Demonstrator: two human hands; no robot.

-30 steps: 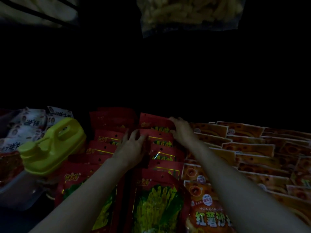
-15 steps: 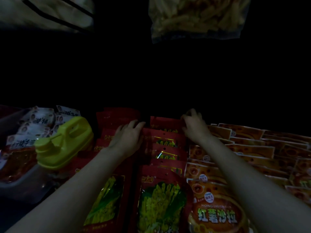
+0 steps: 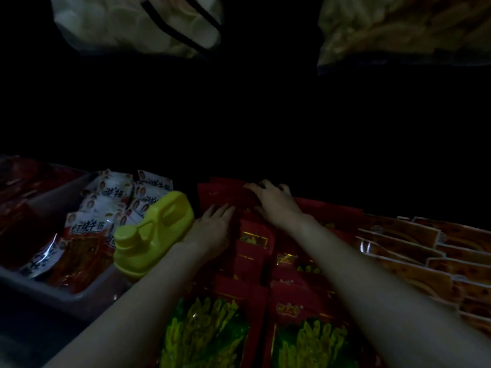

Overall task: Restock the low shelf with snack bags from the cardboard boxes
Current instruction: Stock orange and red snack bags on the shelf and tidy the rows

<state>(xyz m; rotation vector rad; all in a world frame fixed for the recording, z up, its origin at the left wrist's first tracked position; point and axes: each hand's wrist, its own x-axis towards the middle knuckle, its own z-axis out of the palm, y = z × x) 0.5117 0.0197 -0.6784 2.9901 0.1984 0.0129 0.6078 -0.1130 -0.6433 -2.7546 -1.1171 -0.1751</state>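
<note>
Darkness swallows the upper part of my view, so I read only the lit strip along the bottom. My left hand [image 3: 212, 229] lies flat on the rows of red snack bags [image 3: 255, 240], fingers straight and together, pressing the left column down. My right hand [image 3: 273, 201] reaches further back, its fingers bent over the top edge of the rearmost red bag [image 3: 225, 189]; I cannot tell whether they actually pinch it or just rest there. The red bags run in overlapping rows from the dark back of the shelf toward me, the nearest ones showing green and yellow fronts. Just right of them sit rows of orange snack bags [image 3: 414, 251]. Left of my left wrist stands a yellow jug [image 3: 154, 235], and beyond it a grey bin [image 3: 87, 293] holding white-and-red packets [image 3: 106, 200]. Two pale clear bags [image 3: 138, 25] hang overhead.
</note>
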